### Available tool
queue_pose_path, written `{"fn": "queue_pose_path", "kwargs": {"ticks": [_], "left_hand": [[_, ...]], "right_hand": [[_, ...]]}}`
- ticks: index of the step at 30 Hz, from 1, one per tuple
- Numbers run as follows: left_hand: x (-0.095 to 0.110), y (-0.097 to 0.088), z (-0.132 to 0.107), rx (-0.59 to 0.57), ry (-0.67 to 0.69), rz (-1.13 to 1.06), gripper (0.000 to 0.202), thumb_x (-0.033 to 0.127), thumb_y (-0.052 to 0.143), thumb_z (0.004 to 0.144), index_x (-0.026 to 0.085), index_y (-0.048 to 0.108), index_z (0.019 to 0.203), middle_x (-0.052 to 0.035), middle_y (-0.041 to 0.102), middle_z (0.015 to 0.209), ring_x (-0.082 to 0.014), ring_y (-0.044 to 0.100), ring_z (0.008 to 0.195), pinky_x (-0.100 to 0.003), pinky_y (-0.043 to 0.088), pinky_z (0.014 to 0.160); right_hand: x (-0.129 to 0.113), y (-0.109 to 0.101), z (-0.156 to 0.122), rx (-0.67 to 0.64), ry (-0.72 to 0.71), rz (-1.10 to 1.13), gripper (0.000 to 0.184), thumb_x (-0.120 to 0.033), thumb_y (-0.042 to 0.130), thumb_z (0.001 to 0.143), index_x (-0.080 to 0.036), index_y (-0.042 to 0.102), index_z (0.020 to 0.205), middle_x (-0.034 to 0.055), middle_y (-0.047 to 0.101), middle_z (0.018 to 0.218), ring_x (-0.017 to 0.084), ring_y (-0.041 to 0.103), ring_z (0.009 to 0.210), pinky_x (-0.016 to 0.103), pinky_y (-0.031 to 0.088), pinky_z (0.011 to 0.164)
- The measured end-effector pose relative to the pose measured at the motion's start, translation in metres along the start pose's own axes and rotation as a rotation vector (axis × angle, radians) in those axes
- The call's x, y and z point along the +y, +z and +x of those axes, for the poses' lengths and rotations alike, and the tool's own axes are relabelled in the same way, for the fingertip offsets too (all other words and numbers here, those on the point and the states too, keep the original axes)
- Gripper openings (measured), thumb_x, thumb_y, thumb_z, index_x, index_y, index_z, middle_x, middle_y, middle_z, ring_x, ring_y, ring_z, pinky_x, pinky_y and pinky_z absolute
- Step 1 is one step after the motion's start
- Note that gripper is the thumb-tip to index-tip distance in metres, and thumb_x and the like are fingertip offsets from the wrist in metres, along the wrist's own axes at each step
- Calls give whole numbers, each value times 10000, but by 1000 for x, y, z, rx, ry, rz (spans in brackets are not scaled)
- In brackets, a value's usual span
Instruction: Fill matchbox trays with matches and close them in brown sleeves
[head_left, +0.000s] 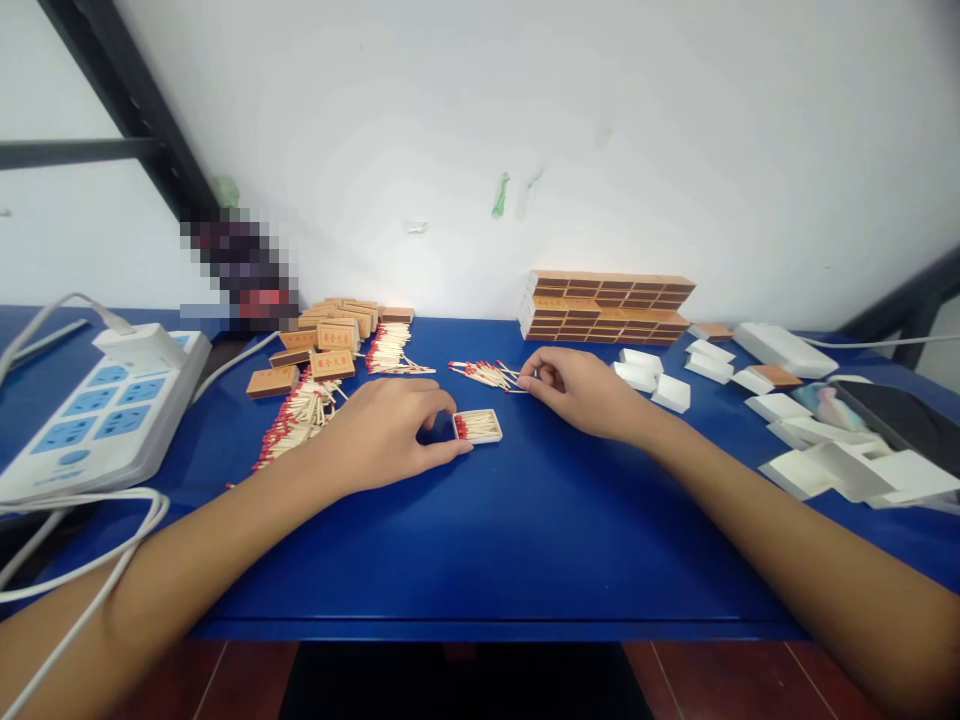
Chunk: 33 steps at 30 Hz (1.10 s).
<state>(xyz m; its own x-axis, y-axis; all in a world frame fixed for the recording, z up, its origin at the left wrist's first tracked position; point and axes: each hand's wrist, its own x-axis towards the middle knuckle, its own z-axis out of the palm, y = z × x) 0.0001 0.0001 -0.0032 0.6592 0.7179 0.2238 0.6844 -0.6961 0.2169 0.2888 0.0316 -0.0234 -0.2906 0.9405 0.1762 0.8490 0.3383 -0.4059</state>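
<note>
A small white matchbox tray (487, 438) with red-headed matches in it lies on the blue table. My left hand (394, 430) holds it by the left end, thumb at the near side and fingers at the far side. Farther back is a small loose pile of matches (484, 374). At its right end my right hand (574, 388) has thumb and forefinger closed on match ends. A larger heap of matches (296, 420) lies partly behind my left forearm. More matches (390, 348) are stacked farther back.
Matchbox covers (334, 364) are piled at back left, beside a white power strip (105, 415) with looping cable. Stacked matchboxes (607, 308) stand against the wall. White empty trays (671, 393), folded white card pieces (840, 460) and a dark phone-like object (904, 415) lie on the right.
</note>
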Motion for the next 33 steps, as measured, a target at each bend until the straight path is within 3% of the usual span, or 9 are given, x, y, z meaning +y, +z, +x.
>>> {"fn": "queue_pose_path", "kwargs": {"ticks": [4,13,21,27,33], "left_hand": [[0,0,-1,-13,-15,-8,308,516,709,926,229,765,1023,-4,721,841,-181,649,727,-309,409,645],[-1,1,1,-2,-14,-12,316,529,703,929,232,763,1019,-3,712,832,-178,646,729,-311,411,648],[1,0,0,3,-5,-10,310,523,709,924,236,768,1025,-11,720,829,-180,638,701,-303,387,617],[3,-1,1,-7,-21,-15,306,522,708,925,236,769,1014,-9,720,837,-176,631,694,-303,383,615],[1,0,1,2,-12,-16,310,519,709,925,231,768,1024,-11,722,834,-181,647,713,-303,399,626]], "right_hand": [[-3,3,4,42,76,-1,189,-360,621,965,-210,694,876,-2,626,722,166,548,659,313,356,610],[0,-3,5,-55,109,-11,188,-351,611,976,-209,676,871,6,652,718,167,548,652,309,354,611],[7,-26,-1,-124,36,-73,219,-368,560,993,-209,667,886,37,656,774,188,552,682,319,365,637],[5,-23,-3,-209,-38,-38,210,-386,575,983,-219,654,883,25,638,793,183,534,695,313,371,645],[3,-21,-3,-168,-13,-97,149,-367,640,941,-221,660,958,23,642,837,184,549,718,311,376,652]]}}
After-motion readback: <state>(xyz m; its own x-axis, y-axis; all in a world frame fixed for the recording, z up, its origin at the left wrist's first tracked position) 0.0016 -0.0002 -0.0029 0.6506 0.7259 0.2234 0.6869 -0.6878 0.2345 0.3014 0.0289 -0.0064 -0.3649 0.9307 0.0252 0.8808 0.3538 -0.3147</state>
